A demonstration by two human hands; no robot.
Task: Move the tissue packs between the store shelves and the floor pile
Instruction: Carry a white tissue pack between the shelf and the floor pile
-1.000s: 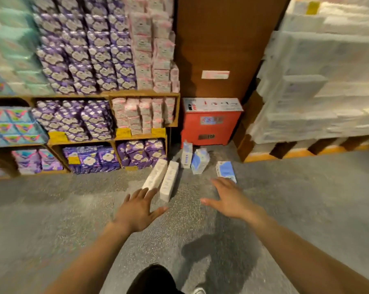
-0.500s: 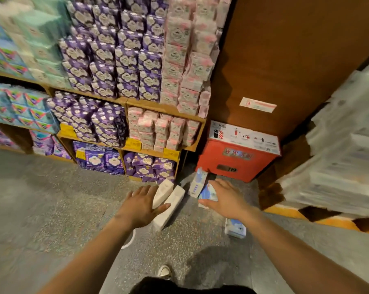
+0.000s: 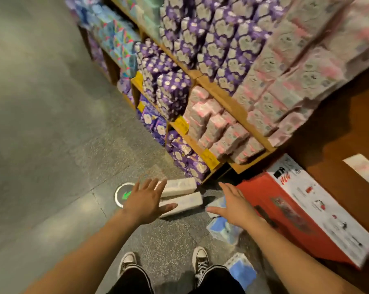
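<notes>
At the far left of the speckled grey floor point(image 3: 52, 166) we see a round marker point(image 3: 124, 195) with a green arrow, set flat in the surface. Just right of it the left hand point(image 3: 146, 201) hovers palm down, its fingers straight and spread, grasping nothing. It lies over the near ends of two white packs point(image 3: 180, 186), and we cannot tell whether it touches them. These packs are long, slim bricks in pale wrapping with faint print. They lie flat side by side on the floor, their far ends close to the foot of the shelves point(image 3: 228, 103). At the bottom edge stand two black-and-white shoes point(image 3: 200, 258).

On the wooden shelves, purple packs point(image 3: 173, 90) with white cloud shapes fill the left bays, and pink packs point(image 3: 221, 128) stand in rows toward the right end; all are blurred.

Right of the white packs the right hand point(image 3: 235, 206) reaches out palm down, fingers loose and extended, gripping nothing that we can see. Around it lie blue packs point(image 3: 224, 229), short, soft-looking bundles in light blue and white wrap. One is half hidden under the fingers, one lies just below the wrist, and a third lies by the right shoe. We cannot tell whether the hand touches a pack. At the far right a red box point(image 3: 292, 211) with a white printed top sits on the floor by the shelf end.
</notes>
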